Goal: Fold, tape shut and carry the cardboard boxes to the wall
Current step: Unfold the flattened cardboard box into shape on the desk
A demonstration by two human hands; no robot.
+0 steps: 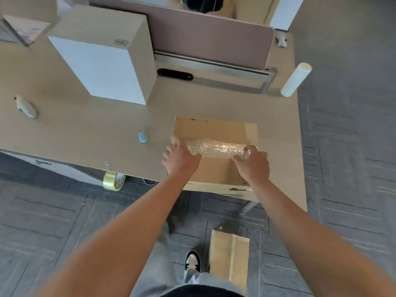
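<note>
While packing was under way, a plastic-wrapped roll (216, 149) was gripped by left hand (182, 160) and right hand (252, 166).
Below them the cardboard box (216, 133) sat open; flaps likely needed folding next, tape roll (113, 181) left of the left hand.

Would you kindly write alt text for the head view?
Both hands, left and right, grip a roll of clear wrap over an open cardboard box at the desk edge. A tape roll hangs at the desk's near edge.

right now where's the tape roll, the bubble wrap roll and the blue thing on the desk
tape roll (114, 181), head view, its yellowish outer band
bubble wrap roll (216, 149), head view, its middle
small blue object (142, 136), head view, its top
</note>
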